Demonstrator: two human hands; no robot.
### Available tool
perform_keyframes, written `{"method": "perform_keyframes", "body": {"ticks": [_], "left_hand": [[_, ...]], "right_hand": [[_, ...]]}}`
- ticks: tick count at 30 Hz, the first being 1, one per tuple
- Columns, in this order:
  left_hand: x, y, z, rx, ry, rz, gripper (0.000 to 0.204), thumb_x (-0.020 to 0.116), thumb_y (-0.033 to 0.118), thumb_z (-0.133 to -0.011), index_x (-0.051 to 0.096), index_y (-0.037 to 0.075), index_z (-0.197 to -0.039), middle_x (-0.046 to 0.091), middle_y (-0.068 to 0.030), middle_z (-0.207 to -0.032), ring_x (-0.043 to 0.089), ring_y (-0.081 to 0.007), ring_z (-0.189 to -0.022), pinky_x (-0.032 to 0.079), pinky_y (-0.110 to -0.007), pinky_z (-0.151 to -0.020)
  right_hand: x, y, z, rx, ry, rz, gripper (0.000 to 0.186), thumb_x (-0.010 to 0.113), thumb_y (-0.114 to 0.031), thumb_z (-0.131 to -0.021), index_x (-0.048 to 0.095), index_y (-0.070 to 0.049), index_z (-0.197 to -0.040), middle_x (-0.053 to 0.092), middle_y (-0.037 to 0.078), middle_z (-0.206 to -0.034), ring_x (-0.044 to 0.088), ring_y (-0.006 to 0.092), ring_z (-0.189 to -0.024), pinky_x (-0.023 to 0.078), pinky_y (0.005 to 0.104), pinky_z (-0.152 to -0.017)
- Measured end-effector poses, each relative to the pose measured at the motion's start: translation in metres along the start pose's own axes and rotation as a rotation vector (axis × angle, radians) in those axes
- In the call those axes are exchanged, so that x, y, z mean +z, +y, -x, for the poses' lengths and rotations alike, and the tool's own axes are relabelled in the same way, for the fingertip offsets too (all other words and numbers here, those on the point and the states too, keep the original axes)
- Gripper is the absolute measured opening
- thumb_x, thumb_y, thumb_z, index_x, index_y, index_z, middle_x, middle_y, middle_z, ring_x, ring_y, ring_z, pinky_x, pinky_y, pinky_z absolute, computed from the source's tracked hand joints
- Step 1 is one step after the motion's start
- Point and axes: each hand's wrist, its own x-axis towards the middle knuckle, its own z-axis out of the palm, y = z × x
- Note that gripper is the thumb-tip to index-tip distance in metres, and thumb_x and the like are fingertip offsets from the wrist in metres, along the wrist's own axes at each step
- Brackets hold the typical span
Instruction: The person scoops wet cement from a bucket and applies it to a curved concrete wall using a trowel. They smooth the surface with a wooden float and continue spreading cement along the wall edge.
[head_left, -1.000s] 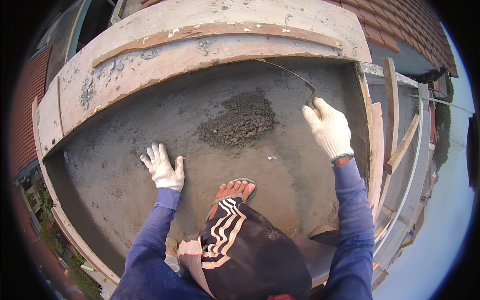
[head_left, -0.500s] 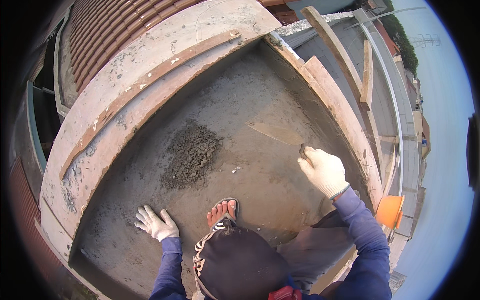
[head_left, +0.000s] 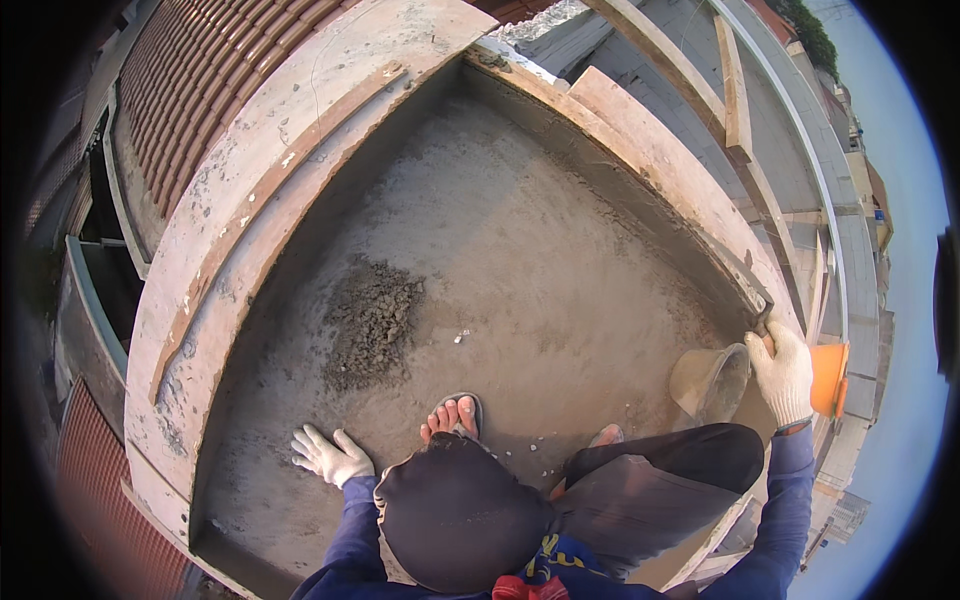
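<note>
My right hand [head_left: 782, 378], in a white knit glove, grips a trowel [head_left: 738, 268] by its handle. The trowel's narrow blade lies along the top edge of the right-hand wall [head_left: 640, 185]. Fingers spread, my gloved left hand [head_left: 332, 458] is open and holds nothing; it seems to rest on the grey cement floor [head_left: 500, 230]. Ahead of it sits a crumbly heap of mortar [head_left: 372, 325]. Close beside my right hand, a grey bucket [head_left: 712, 385] leans on its side, its mouth turned toward the hand.
A broad concrete ledge [head_left: 215, 270] with a raised strip bounds the left side. Outside the right wall are an orange bucket [head_left: 828, 380] and wooden beams [head_left: 735, 100]. Tiled roofing [head_left: 210, 65] lies beyond the ledge. Small white bits [head_left: 461, 336] dot the floor.
My right hand has swung right and nearer with the trowel, from over the floor to the wall's top edge. The grey bucket has come into sight. My left hand keeps its spread pose.
</note>
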Motion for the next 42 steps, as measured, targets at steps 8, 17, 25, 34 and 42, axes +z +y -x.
{"method": "perform_keyframes", "body": {"ticks": [8, 17, 25, 34, 42], "left_hand": [[-0.032, 0.034, -0.024, -0.080, -0.214, -0.117, 0.068, 0.064, 0.040, -0.105, 0.051, 0.001, -0.159, 0.048, -0.0275, -0.165, 0.037, -0.0448, -0.158, 0.020, -0.062, -0.133], [-0.112, 0.207, -0.133, 0.308, -0.805, 0.604, 0.048, 0.066, 0.032, -0.111, 0.065, -0.001, -0.146, 0.074, -0.0103, -0.130, 0.070, -0.0169, -0.109, 0.056, -0.033, -0.099], [-0.210, 0.585, 0.045, 1.095, -1.245, 0.073, 0.057, 0.059, 0.033, -0.114, 0.055, -0.005, -0.155, 0.074, -0.0114, -0.123, 0.071, -0.0143, -0.099, 0.060, -0.030, -0.090], [-0.076, 0.635, 0.343, 1.289, -1.055, 0.462, 0.070, 0.073, 0.025, -0.104, 0.043, -0.003, -0.161, 0.068, -0.0192, -0.141, 0.075, -0.0246, -0.113, 0.062, -0.037, -0.095], [-0.120, 0.589, 0.408, 1.307, -1.101, 0.639, 0.086, 0.082, 0.016, -0.096, 0.037, -0.002, -0.167, 0.067, -0.0262, -0.144, 0.075, -0.0266, -0.117, 0.060, -0.036, -0.098]], "right_hand": [[0.065, 0.188, 0.136, 0.603, -0.020, -0.104, 0.042, 0.065, -0.032, -0.106, 0.069, 0.002, -0.131, 0.065, 0.019, -0.083, 0.061, 0.0283, -0.073, 0.051, 0.0417, -0.074], [0.133, 0.293, 0.250, 0.810, 0.091, -0.177, 0.036, 0.064, -0.036, -0.107, 0.071, -0.002, -0.113, 0.071, 0.027, -0.093, 0.070, 0.0471, -0.091, 0.055, 0.0508, -0.079], [0.198, 0.322, 0.291, 0.628, 0.040, -0.204, 0.029, 0.069, -0.037, -0.103, 0.070, -0.008, -0.102, 0.070, 0.018, -0.084, 0.071, 0.0407, -0.080, 0.057, 0.0493, -0.072], [0.212, 0.350, 0.258, 0.319, -0.023, -0.147, 0.022, 0.070, -0.030, -0.101, 0.071, -0.008, -0.101, 0.071, 0.015, -0.082, 0.071, 0.0357, -0.074, 0.057, 0.0480, -0.067], [0.211, 0.351, 0.287, 0.314, -0.422, -0.324, 0.033, 0.067, -0.034, -0.102, 0.075, -0.002, -0.101, 0.075, 0.021, -0.086, 0.076, 0.0384, -0.083, 0.059, 0.0520, -0.073]]}}
